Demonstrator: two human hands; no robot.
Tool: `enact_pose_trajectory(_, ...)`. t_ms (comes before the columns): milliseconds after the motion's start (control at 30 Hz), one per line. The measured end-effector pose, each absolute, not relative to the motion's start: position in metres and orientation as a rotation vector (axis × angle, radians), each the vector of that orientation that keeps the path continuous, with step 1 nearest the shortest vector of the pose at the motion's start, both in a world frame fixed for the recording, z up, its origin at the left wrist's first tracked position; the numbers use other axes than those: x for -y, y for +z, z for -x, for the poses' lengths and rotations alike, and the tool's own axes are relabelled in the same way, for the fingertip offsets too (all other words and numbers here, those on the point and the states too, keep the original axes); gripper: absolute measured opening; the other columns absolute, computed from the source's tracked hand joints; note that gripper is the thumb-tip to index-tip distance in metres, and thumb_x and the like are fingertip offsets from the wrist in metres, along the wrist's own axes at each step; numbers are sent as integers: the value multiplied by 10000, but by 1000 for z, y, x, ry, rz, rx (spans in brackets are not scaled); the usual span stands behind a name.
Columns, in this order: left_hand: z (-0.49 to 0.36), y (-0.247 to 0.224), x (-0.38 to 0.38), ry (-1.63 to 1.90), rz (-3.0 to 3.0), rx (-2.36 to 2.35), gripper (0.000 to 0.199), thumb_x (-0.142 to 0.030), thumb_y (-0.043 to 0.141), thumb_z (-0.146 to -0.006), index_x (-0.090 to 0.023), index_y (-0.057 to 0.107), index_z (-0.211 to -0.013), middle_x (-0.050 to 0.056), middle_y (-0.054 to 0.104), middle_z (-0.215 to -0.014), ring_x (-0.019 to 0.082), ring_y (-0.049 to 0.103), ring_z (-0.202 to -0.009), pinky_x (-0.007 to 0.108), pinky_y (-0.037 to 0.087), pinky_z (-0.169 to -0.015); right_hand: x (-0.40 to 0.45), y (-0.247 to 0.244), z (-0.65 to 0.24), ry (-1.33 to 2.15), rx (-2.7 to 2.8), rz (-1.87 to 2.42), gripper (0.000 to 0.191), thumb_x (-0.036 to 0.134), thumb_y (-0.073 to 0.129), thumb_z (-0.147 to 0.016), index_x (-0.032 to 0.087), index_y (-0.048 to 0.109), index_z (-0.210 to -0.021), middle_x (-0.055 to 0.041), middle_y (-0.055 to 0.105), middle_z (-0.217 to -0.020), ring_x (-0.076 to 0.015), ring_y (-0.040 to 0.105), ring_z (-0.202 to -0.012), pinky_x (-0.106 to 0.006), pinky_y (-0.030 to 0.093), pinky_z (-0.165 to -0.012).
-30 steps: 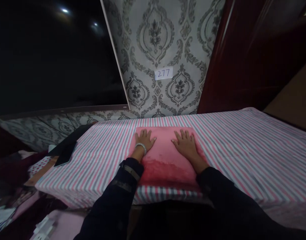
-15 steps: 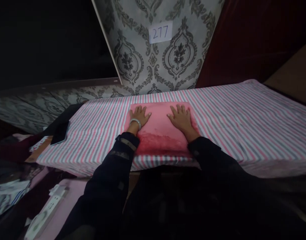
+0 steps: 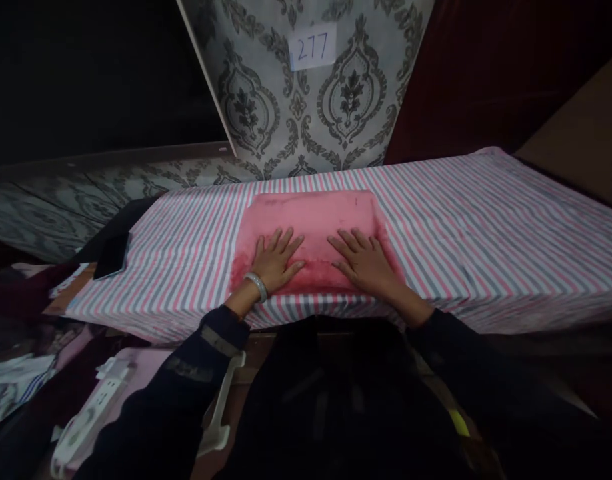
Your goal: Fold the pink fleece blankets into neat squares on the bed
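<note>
A folded pink plush cloth [image 3: 313, 213] lies on the striped sheet, its fuzzy darker nap showing along the near edge and sides. My left hand [image 3: 276, 262], with a silvery bracelet at the wrist, rests flat on the cloth's near left part, fingers spread. On the near right part my right hand [image 3: 363, 262] also lies flat with its fingers apart. Neither hand grips anything. Beneath the cloth, the pink, grey and white striped sheet [image 3: 436, 220] covers a long table against the wall.
A dark phone [image 3: 112, 256] lies at the sheet's left end. Below it, a white power strip [image 3: 93, 413] rests on a pink surface. A large dark screen [image 3: 101, 73] hangs at the upper left. A paper marked 277 [image 3: 313, 46] is on the patterned wall.
Both hands have slid toward me, from the far part of the pink cloth to its near part. The view has shifted slightly.
</note>
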State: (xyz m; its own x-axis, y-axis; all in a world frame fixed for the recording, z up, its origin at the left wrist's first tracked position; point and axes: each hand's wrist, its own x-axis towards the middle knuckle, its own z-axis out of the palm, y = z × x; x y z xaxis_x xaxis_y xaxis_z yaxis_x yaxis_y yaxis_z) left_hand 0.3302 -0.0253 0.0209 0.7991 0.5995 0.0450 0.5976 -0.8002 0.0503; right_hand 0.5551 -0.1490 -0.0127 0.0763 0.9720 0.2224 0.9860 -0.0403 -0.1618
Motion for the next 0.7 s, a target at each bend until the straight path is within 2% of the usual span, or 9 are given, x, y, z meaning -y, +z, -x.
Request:
enact_pose_trajectory(133, -329, 5, 27, 115, -2952, -1025, 652, -531, 379, -1008, -297, 260, -1605, 68, 173, -1699, 362, 122, -1556, 658, 48, -1216, 155, -22, -548, -171, 1934, 2113, 589, 542, 309, -1046, 298, 364, -1579, -46, 286, -1661, -369, 212, -1516, -604, 226, -1177)
enact_pose_trajectory(433, -328, 11, 28, 128, -2969, -1014, 640, -520, 370, -1014, -271, 288, -1598, 77, 188, -1692, 348, 140, -1556, 639, 84, -1226, 153, -22, -549, -201, 1918, 2114, 576, 530, 312, -1050, 296, 382, -1571, -52, 317, -1648, -348, 251, -1507, -568, 230, -1184)
enact_pose_trajectory(567, -322, 9, 31, 192, -3010, -1057, 628, -518, 363, -1018, -240, 336, -1580, 121, 274, -1661, 339, 223, -1539, 638, 136, -1221, 167, -28, -554, -242, 1861, 2182, 583, 525, 336, -1045, 273, 395, -1568, -71, 344, -1635, -328, 275, -1504, -543, 238, -1198)
enact_pose_trajectory(700, -301, -3, 38, 374, -3085, -1126, 628, -518, 363, -1016, -184, 399, -1547, 188, 375, -1604, 334, 307, -1510, 626, 183, -1216, 200, -47, -569, -311, 1750, 2230, 565, 504, 296, -1055, 277, 399, -1561, -61, 345, -1634, -305, 292, -1503, -553, 320, -1161)
